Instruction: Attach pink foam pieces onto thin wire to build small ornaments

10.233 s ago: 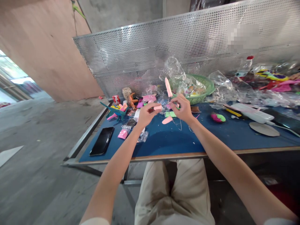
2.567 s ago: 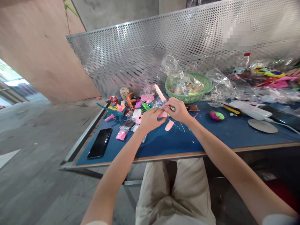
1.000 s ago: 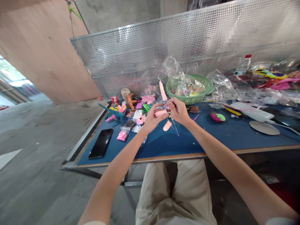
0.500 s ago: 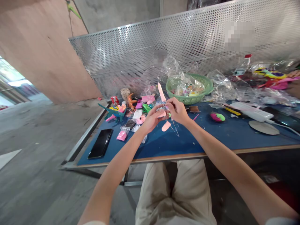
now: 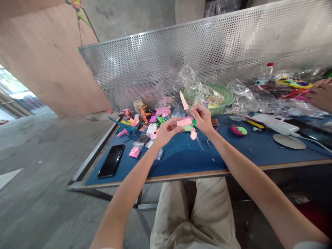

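Both hands are raised over the blue table around a figure of soft, clay-like pink pieces on thin wires. My left hand [image 5: 169, 131] is closed, pinching a flat pink clay piece [image 5: 184, 122] between thumb and fingers. Pressed together at the right of that piece are the fingers of my right hand [image 5: 202, 119], gripping the wired figure; the exact spot is hidden. A long pink clay strip [image 5: 184, 101] sticks up above the hands. Below them hangs a rounded pink clay piece [image 5: 193, 134], beside a light green part [image 5: 187, 128].
Left of the hands lie a black phone [image 5: 111, 161], a teal clay figure [image 5: 129, 127] and small bagged clay packs. A green basket [image 5: 228, 98] stands behind. Rightward are a pink-green clay lump [image 5: 239, 130], a yellow cutter [image 5: 254, 123] and another person's hand [image 5: 321, 95].
The hands have moved slightly apart, and the right hand has shifted right with the long pink strip. The flat pink piece between them shows more fully. Another person's hand shows more at the right.
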